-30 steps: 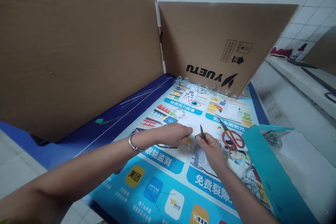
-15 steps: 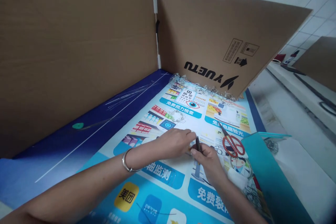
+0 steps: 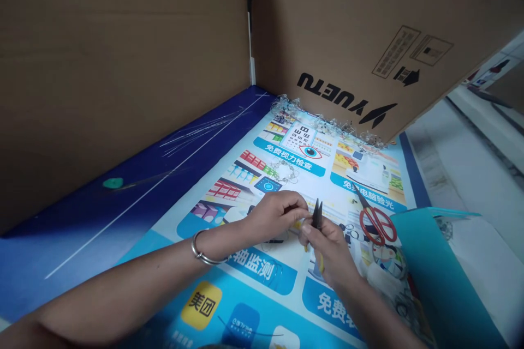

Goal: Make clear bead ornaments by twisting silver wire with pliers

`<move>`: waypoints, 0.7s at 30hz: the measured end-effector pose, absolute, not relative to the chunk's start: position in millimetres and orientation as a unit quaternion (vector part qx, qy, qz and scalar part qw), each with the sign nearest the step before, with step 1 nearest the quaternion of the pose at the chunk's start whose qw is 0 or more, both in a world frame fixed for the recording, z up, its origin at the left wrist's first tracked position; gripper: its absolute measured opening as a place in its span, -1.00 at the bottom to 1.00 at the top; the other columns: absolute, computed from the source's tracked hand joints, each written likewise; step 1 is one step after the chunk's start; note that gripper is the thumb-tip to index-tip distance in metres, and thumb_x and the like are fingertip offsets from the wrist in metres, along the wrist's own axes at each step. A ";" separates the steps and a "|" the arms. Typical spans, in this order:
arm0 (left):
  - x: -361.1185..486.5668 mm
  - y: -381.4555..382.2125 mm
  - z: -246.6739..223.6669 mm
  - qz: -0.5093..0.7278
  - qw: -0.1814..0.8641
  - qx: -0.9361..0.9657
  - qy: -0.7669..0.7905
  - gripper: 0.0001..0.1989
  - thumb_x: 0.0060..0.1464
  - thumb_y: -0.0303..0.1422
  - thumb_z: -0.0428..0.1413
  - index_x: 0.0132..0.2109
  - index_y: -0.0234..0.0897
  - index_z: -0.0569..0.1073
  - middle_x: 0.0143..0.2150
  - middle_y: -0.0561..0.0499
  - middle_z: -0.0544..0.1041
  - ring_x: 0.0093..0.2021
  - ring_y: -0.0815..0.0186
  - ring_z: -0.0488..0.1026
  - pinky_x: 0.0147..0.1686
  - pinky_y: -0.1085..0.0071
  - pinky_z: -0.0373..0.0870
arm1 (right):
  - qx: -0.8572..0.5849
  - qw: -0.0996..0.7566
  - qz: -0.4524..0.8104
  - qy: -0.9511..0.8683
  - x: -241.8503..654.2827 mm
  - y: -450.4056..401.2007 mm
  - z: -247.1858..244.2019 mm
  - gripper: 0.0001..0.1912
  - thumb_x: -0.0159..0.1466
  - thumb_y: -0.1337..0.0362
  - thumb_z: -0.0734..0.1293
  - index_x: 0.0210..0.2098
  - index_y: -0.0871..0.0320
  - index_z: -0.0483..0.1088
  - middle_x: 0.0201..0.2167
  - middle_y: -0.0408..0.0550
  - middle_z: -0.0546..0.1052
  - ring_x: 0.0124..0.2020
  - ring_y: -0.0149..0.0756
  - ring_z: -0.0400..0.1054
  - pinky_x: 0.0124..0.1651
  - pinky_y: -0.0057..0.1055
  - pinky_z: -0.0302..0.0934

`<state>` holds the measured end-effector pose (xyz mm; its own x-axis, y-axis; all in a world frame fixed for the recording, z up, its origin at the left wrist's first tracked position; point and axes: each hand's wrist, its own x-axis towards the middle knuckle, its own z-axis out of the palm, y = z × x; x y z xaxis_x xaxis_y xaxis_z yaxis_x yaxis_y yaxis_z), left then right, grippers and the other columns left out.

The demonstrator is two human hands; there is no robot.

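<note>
Gripping small yellow-handled pliers (image 3: 317,215)

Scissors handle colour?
The scissors' handles are red; best seen in the head view.

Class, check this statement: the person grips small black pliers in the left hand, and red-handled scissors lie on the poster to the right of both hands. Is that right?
No: the head view shows the pliers in the right hand, not the left hand. The scissors do lie on the poster to the right of both hands.
</note>
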<state>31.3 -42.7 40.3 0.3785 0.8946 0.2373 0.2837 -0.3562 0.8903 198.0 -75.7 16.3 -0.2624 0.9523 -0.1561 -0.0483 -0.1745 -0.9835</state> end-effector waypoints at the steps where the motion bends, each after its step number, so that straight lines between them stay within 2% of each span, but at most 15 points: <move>1: 31.5 -44.1 40.3 0.387 0.392 0.730 0.404 -0.86 0.12 -0.38 0.04 -0.36 -0.32 0.43 -0.42 0.07 0.47 -0.41 0.44 0.39 -0.38 0.54 0.28 | -0.448 0.403 0.627 -0.493 197.1 -76.8 17.4 -0.82 0.16 0.16 0.30 -0.45 0.15 0.31 -0.60 -0.20 0.28 -0.53 -0.40 0.12 -0.43 -0.44 0.05; 5: 34.4 -51.3 43.5 0.407 0.370 0.731 0.404 -0.88 0.08 -0.40 0.07 -0.39 -0.33 0.43 -0.46 0.07 0.46 -0.43 0.44 0.36 -0.41 0.53 0.26 | -0.435 0.411 0.647 -0.473 197.2 -81.5 21.5 -0.82 0.15 0.16 0.31 -0.43 0.14 0.31 -0.59 -0.19 0.28 -0.51 -0.40 0.13 -0.43 -0.43 0.06; 7: 36.2 -54.1 45.6 0.412 0.396 0.710 0.411 -0.86 0.07 -0.39 0.08 -0.42 -0.33 0.41 -0.50 0.07 0.44 -0.47 0.45 0.34 -0.44 0.53 0.24 | -0.434 0.419 0.648 -0.465 198.7 -83.5 22.7 -0.83 0.15 0.16 0.31 -0.41 0.14 0.32 -0.58 -0.19 0.29 -0.51 -0.40 0.13 -0.42 -0.44 0.06; 13: 38.4 -55.4 42.0 0.365 0.633 0.576 0.365 -0.76 0.13 -0.25 -0.01 -0.39 -0.33 0.32 -0.58 0.13 0.33 -0.62 0.48 0.27 -0.62 0.57 0.20 | -0.430 0.422 0.652 -0.461 202.4 -84.3 23.6 -0.84 0.16 0.19 0.31 -0.42 0.15 0.32 -0.60 -0.19 0.30 -0.53 -0.42 0.13 -0.45 -0.45 0.03; 15: 38.7 -56.2 39.4 0.363 0.639 0.572 0.364 -0.76 0.13 -0.24 -0.01 -0.39 -0.33 0.31 -0.58 0.14 0.32 -0.63 0.50 0.26 -0.62 0.58 0.19 | -0.431 0.419 0.651 -0.463 202.9 -83.7 23.3 -0.84 0.16 0.19 0.32 -0.40 0.17 0.34 -0.60 -0.18 0.31 -0.53 -0.42 0.14 -0.45 -0.45 0.03; 21: 42.4 -62.3 46.1 0.367 0.570 0.622 0.392 -0.80 0.14 -0.31 -0.02 -0.40 -0.31 0.31 -0.61 0.15 0.36 -0.62 0.50 0.25 -0.59 0.60 0.15 | -0.442 0.434 0.634 -0.462 202.9 -83.6 19.3 -0.85 0.18 0.20 0.31 -0.37 0.17 0.34 -0.61 -0.19 0.30 -0.52 -0.42 0.13 -0.45 -0.45 0.01</move>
